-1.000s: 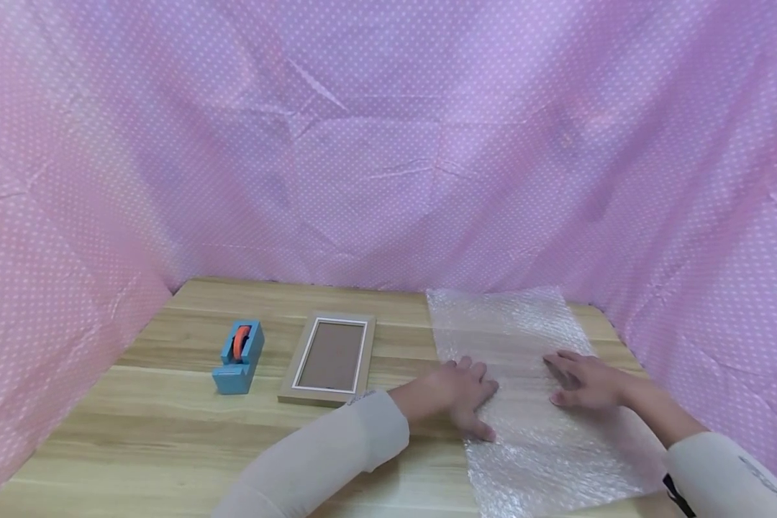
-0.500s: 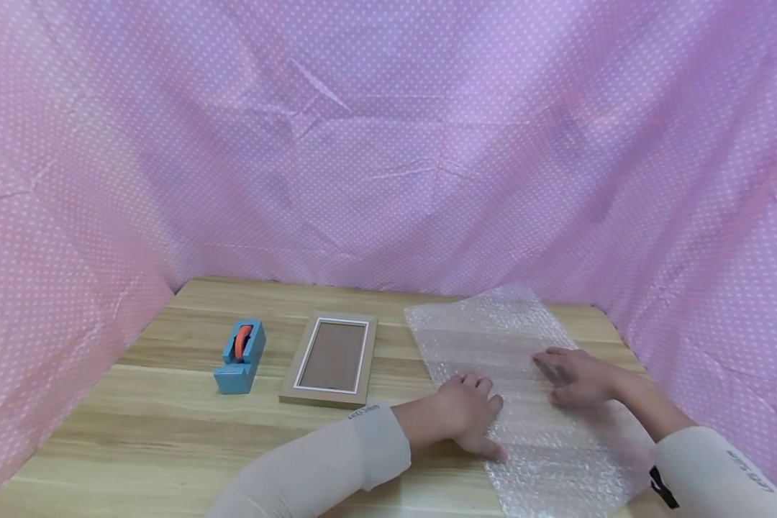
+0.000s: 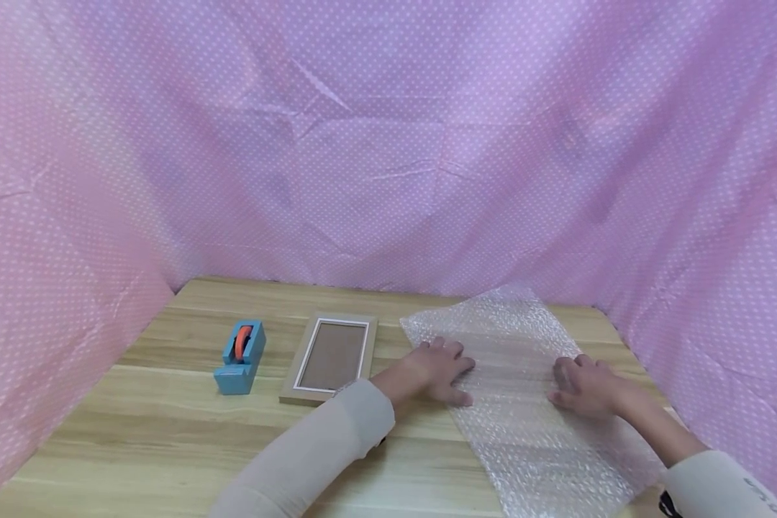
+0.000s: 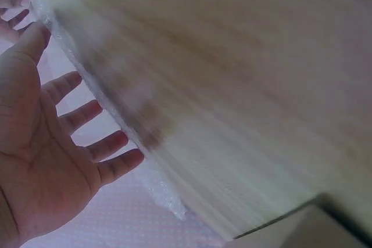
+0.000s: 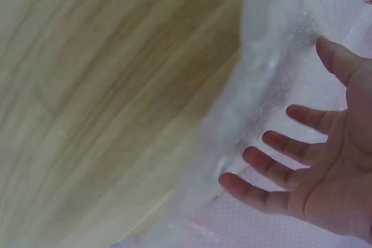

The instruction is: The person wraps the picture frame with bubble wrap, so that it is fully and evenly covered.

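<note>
A sheet of clear bubble wrap [image 3: 524, 424] lies turned at a slant on the right part of the table. My left hand [image 3: 437, 370] is at its left edge, fingers spread; in the left wrist view the fingertips [image 4: 119, 139] touch that edge. Over the sheet's right side is my right hand [image 3: 589, 388], its fingers apart and slightly bent in the right wrist view, with the fingertips [image 5: 256, 156] at the bubble wrap [image 5: 267, 62]. Neither hand grips anything. Just left of my left hand lies a picture frame [image 3: 333, 356] with a beige border and a white inner line.
A blue tape dispenser [image 3: 241, 357] with an orange roll stands left of the picture frame. Pink dotted cloth [image 3: 388, 180] hangs around the back and sides of the wooden table [image 3: 168, 424]. My left forearm passes close to the frame's near corner.
The bubble wrap has turned, its far end swinging left and its near end right. My left hand has moved up and left along its edge; the right hand shifted slightly right in the last half second.
</note>
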`<state>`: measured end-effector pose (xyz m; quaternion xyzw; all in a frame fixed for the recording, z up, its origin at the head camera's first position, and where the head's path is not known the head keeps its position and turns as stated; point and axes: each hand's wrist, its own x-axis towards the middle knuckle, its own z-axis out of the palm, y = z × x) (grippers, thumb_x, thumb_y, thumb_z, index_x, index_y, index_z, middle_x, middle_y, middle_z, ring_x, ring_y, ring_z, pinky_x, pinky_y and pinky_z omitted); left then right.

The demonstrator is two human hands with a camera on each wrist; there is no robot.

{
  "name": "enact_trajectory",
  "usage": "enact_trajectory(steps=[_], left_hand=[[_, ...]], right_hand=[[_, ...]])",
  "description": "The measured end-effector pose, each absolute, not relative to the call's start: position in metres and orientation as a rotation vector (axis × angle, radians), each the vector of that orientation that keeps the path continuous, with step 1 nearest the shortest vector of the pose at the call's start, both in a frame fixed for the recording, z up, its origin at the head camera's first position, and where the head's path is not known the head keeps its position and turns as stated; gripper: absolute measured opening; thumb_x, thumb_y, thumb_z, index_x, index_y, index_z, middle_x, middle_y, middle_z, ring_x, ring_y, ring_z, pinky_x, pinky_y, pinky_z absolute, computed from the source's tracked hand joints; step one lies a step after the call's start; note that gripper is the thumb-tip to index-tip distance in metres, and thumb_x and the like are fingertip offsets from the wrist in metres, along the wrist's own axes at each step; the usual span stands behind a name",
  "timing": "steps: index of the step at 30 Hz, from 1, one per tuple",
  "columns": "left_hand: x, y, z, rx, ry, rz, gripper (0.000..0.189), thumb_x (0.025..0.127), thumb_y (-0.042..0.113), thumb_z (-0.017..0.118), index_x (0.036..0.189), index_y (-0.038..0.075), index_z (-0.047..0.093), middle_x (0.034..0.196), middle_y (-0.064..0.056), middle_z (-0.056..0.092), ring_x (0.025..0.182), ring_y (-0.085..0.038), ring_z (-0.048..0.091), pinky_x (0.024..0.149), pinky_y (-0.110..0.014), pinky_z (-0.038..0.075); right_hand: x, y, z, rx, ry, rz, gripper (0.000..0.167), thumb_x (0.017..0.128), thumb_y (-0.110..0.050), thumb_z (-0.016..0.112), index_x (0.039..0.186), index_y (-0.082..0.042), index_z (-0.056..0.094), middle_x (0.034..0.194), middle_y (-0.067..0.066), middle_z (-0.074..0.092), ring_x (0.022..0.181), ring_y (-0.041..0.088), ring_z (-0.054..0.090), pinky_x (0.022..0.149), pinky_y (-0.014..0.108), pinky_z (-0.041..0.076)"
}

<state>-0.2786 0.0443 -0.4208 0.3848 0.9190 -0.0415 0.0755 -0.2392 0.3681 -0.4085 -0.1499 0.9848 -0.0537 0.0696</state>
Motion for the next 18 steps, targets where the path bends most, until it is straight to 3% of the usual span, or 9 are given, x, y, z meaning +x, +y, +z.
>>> enact_trajectory(steps=[8, 14, 18], left_hand=[[-0.268, 0.042, -0.417, 1.129, 2.742, -0.121, 0.076, 0.091, 0.074, 0.055, 0.154, 0.034, 0.043, 0.155, 0.0, 0.042, 0.141, -0.034, 0.039, 0.113, -0.053, 0.039], [-0.244, 0.043, -0.417, 1.12, 2.784, -0.21, 0.074, 0.088, 0.075, 0.06, 0.147, 0.031, 0.05, 0.14, 0.004, 0.051, 0.123, -0.029, 0.049, 0.098, -0.048, 0.05], [-0.231, 0.046, -0.417, 1.124, 2.809, -0.299, 0.077, 0.086, 0.078, 0.057, 0.145, 0.029, 0.052, 0.142, 0.004, 0.05, 0.121, -0.029, 0.052, 0.092, -0.047, 0.053]], right_hand=[[-0.243, 0.374, -0.416, -0.528, 2.965, -0.282, 0.072, 0.09, -0.051, 0.074, 0.138, -0.001, 0.053, 0.127, 0.034, 0.052, 0.103, 0.053, 0.051, 0.083, 0.068, 0.046], [-0.25, 0.378, -0.42, -0.631, 2.97, -0.36, 0.068, 0.088, -0.048, 0.077, 0.138, -0.006, 0.058, 0.131, 0.031, 0.053, 0.113, 0.055, 0.052, 0.089, 0.069, 0.045], [-0.254, 0.378, -0.42, -0.652, 2.939, -0.397, 0.068, 0.087, -0.046, 0.079, 0.138, -0.007, 0.058, 0.134, 0.031, 0.051, 0.115, 0.055, 0.051, 0.091, 0.07, 0.044]])
